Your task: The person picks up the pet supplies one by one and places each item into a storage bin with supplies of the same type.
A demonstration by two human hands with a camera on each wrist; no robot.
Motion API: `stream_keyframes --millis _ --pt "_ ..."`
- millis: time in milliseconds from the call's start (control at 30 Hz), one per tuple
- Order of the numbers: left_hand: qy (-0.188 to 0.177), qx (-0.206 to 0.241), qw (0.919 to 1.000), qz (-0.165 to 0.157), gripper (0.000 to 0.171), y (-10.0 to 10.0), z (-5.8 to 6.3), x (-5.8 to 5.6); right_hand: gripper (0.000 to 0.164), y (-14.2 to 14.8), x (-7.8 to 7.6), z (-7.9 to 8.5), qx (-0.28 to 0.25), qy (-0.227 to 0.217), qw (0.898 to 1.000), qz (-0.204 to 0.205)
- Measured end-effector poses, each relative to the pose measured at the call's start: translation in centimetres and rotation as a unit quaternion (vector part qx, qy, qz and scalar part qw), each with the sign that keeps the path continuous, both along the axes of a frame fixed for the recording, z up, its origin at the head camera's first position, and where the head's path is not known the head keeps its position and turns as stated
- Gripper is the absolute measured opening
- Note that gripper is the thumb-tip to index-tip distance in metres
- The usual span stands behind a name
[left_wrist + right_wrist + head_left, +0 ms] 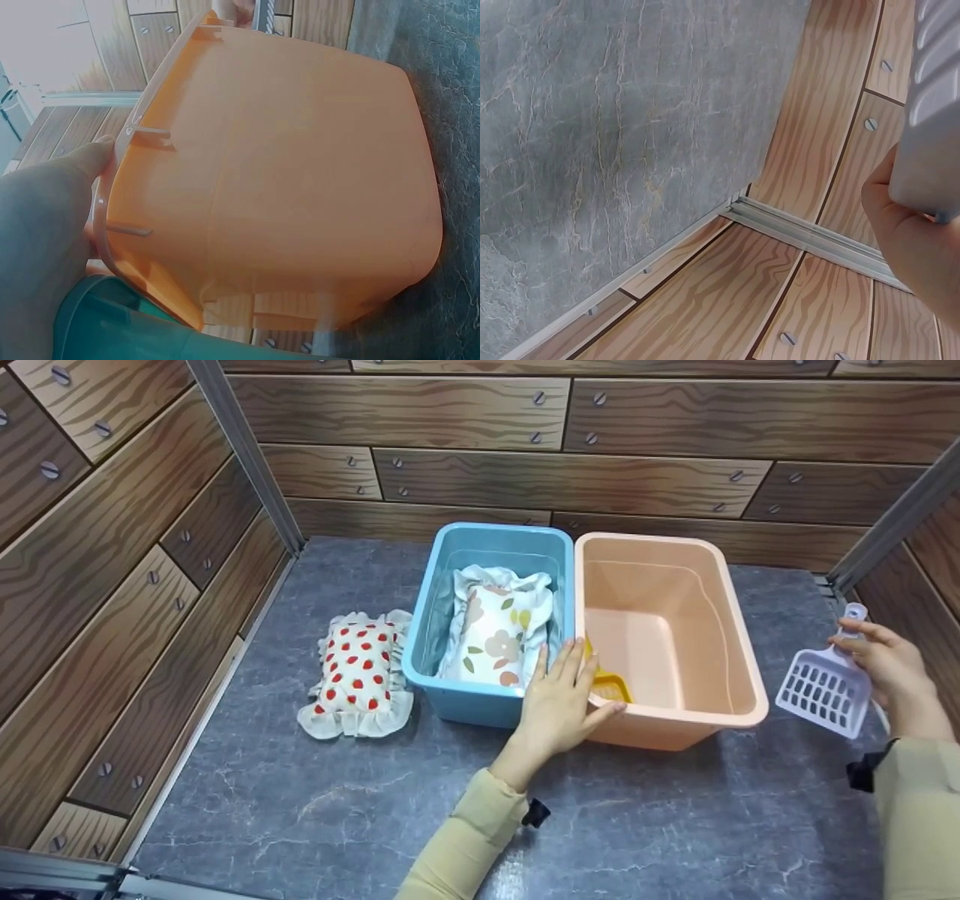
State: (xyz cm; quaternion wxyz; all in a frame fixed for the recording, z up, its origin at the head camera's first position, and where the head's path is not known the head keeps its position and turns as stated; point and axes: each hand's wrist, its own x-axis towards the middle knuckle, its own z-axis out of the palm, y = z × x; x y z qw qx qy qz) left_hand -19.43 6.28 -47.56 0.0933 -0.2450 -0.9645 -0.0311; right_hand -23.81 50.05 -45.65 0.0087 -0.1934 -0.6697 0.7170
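My right hand (892, 664) grips the handle of a pale lavender litter scoop (823, 690), whose slotted blade hangs down to the right of the peach bin (652, 718). In the right wrist view, that hand (911, 240) shows at the right edge, with part of the scoop. My left hand (559, 697) rests with fingers extended over the adjoining front rims of the blue bin (480, 701) and the peach bin. The left wrist view shows its thumb (97, 154) at the peach rim. A yellow slotted scoop (611, 688) lies inside the peach bin, partly hidden by the left hand.
Inside the blue bin sits a frilled floral pillow (495, 637). A strawberry-print pillow (360, 667) lies on the grey marbled floor (322, 802) left of it. Wood-patterned walls (480, 416) with metal corner posts (247, 457) enclose the back and sides.
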Motion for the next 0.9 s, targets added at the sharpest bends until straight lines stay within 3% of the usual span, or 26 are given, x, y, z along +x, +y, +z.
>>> stream_keyframes --millis 167,400,700,900 --pt "0.002 0.001 1.0 0.001 0.081 0.0 0.0 0.0 0.026 0.1 -0.1 0.2 0.0 0.008 1.0 0.001" --pt "0.002 0.003 1.0 0.001 0.081 0.0 -0.1 0.0 0.02 -0.2 -0.2 0.8 0.044 -0.005 0.999 -0.009" --pt "0.002 -0.004 1.0 0.0 0.081 0.0 -0.1 0.0 0.021 -1.1 -0.4 1.9 0.036 0.007 0.999 -0.023" --pt "-0.003 -0.002 1.0 0.002 0.082 0.0 -0.1 -0.1 0.023 -1.7 -0.6 2.5 0.036 0.006 0.999 -0.011"
